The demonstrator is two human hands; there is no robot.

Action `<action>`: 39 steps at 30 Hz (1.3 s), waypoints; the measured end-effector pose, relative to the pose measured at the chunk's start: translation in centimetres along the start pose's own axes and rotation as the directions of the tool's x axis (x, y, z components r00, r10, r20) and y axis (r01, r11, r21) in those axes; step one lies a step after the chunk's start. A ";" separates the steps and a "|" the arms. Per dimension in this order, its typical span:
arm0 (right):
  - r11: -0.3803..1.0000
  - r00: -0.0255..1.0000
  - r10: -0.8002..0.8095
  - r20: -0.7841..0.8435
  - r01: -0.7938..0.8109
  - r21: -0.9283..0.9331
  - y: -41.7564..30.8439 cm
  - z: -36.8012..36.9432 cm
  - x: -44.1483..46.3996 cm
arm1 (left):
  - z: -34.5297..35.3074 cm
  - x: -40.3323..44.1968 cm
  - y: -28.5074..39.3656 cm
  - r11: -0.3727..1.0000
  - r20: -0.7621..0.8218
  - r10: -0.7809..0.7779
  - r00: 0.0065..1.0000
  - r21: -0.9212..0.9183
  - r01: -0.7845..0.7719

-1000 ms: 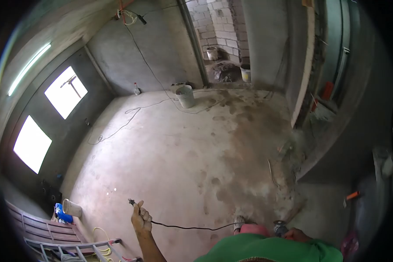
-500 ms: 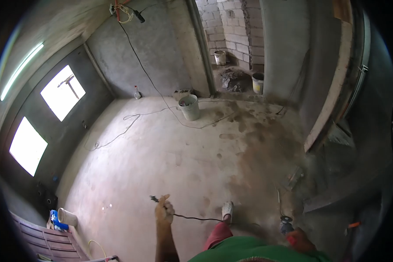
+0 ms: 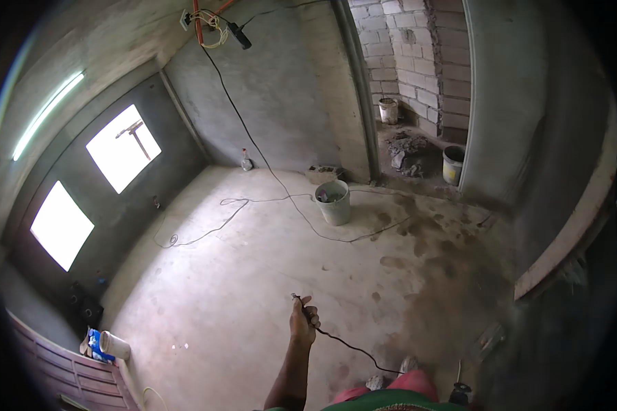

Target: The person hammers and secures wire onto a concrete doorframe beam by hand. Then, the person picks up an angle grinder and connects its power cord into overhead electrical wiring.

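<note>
My left hand (image 3: 304, 320) is closed around the plug end of a black cord (image 3: 353, 348), the plug sticking up past my fingers. From that hand the cord runs down to the right toward my legs. At the bottom right the dark head of a power tool (image 3: 461, 392) shows at the frame's edge; my right hand is out of sight below it. Both of my shoes (image 3: 408, 364) stand on the concrete floor (image 3: 253, 288).
A white bucket (image 3: 334, 209) stands near the far wall, with a long cable (image 3: 301, 214) looping over the floor beside it. Above hangs a black socket (image 3: 240, 36). Rubble (image 3: 408, 151) and two buckets lie beyond the doorway. A wooden door panel (image 3: 68, 370) is at lower left.
My left hand has moved right with the plug. The view has shifted, so the bucket and doorway appear nearer, and my right hand has dropped out of the frame while the tool remains partly visible.
</note>
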State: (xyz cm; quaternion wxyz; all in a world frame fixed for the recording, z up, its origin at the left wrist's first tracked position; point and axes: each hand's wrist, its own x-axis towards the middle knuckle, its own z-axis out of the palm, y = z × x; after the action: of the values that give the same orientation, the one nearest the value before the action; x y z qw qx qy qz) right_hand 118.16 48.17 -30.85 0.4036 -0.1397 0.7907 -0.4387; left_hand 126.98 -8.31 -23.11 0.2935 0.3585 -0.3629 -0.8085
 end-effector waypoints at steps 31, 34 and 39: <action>0.833 0.929 -0.369 -0.023 0.319 -0.453 -25.7 -4.3 39.3 | 15.3 36.1 54.1 0.573 0.126 0.788 0.602 0.206 -0.793; 0.806 0.912 -0.390 -0.129 0.271 -0.527 -27.4 0.0 40.9 | 14.9 43.0 62.4 0.540 0.191 0.807 0.558 0.142 -0.830; 0.737 0.843 -0.524 -0.121 0.378 -0.560 -38.8 6.5 44.0 | 18.3 52.5 74.3 0.435 0.162 0.872 0.462 0.179 -0.883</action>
State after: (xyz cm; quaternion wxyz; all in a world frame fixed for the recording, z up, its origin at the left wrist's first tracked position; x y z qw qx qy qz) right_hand 90.01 -3.25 -24.16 0.1192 -0.3703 0.8673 -0.3107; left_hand 98.45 -81.94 25.62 0.6164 0.1323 -0.5960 -0.4974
